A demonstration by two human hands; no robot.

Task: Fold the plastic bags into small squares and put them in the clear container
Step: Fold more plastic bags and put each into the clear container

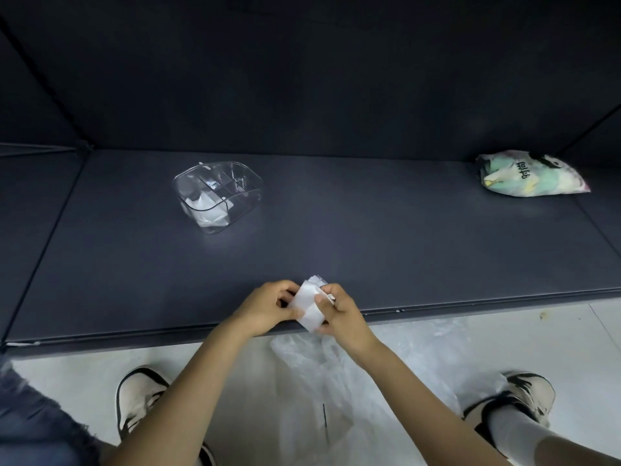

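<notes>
Translucent white plastic, a folded bag, is pinched between both hands just over the near edge of the dark shelf. The left hand grips its left side with curled fingers; the right hand clamps the right side, thumb on top. The two hands sit close together, with only the folded bag between them.

Farther back on the shelf from the hands and to their left stands the clear container, divided into compartments, with crumpled white plastic already lying in its near compartment. Nothing stands between the hands and the container. Far off to the right of the container, near the shelf's back corner, lies a stuffed printed bag in green, white and pink, with dark characters on it that I cannot make out for sure.

Below the shelf edge, under the forearms, loose clear plastic bags lie spread on the pale floor, between two black-and-white sneakers.
</notes>
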